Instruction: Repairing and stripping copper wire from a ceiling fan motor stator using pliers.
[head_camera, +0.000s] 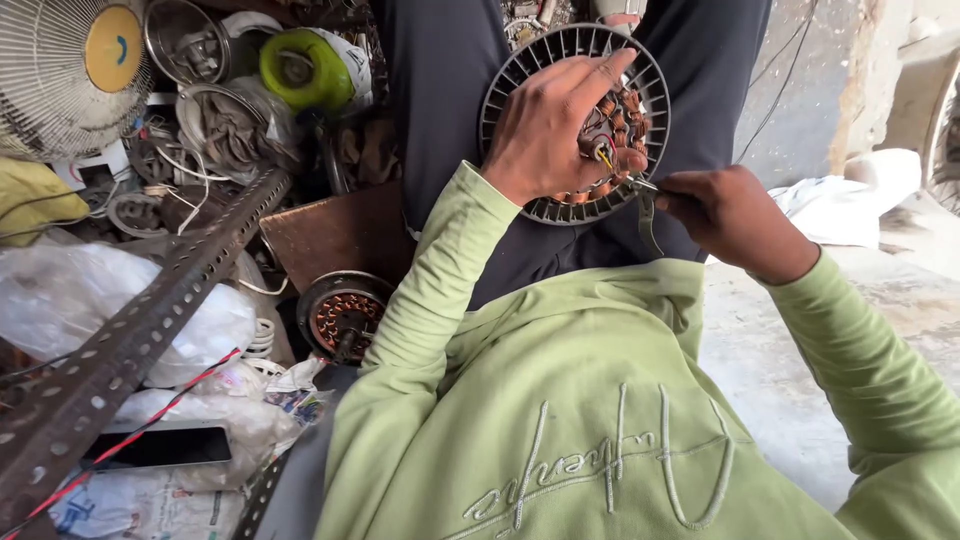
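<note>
The round fan motor (575, 125) sits on the person's lap with its copper-wound face tilted up toward the camera, so its axis points up and out. The left hand (550, 130) lies across that face, fingers (600, 80) spread over the windings. The right hand (735, 215) pinches pliers (648, 205) at the motor's lower right rim.

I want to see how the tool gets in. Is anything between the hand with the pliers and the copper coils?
Nothing visible. The right hand holds pliers whose tip already reaches the copper coils of the round motor. The left hand rests on top, beside that spot.
</note>
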